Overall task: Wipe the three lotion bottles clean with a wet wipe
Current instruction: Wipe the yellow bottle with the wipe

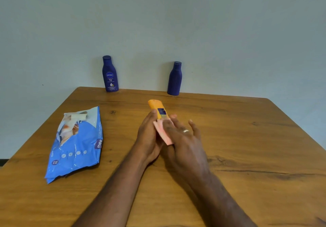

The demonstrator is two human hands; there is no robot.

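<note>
Left hand (150,135) grip round orange lotion bottle (157,109), right hand (183,135) fingers straight pressing pink wet wipe (163,135) on it, two blue bottles (109,74) (174,80) at twelve o'clock, wipes pack (77,145) at nine on the surface (247,138)

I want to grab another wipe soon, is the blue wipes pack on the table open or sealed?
Open. The blue wipes pack lies flat on the table with its top flap peeled back.

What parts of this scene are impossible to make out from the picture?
Head view only:
- Lower part of the orange bottle: covered by the left hand, right hand and pink wipe.
- Label of the right blue bottle: turned away.
- Small print on the left blue bottle: too small.
- Wipes pack contents: hidden by wrapper.
- Table near edge: cut off.
</note>
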